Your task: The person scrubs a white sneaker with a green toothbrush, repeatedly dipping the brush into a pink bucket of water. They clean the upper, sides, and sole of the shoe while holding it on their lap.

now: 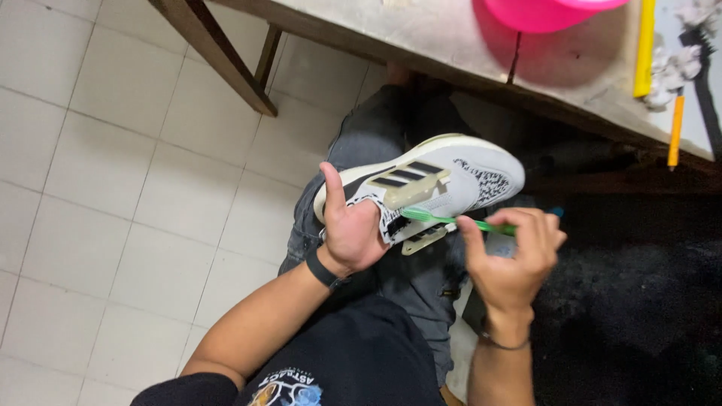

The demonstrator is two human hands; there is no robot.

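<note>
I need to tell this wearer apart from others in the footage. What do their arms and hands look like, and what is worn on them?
Both forearms are bare. The left hand has a black band at the wrist; the right hand has a thin dark bracelet. A black short sleeve covers the left upper arm. No gloves or rings show.

Pale tiled floor under a worn work table, as I see it from the head camera.

I look down on large off-white floor tiles (113, 173) with thin grey joints, evenly lit. A table (451, 37) with a scuffed grey top crosses the upper edge; its dark wooden leg (218, 56) slants down to the tiles. A pink basin (541, 13) and a yellow strip (644, 49) rest on the top. At right the ground turns to a dark, rough patch (639, 301).
</note>
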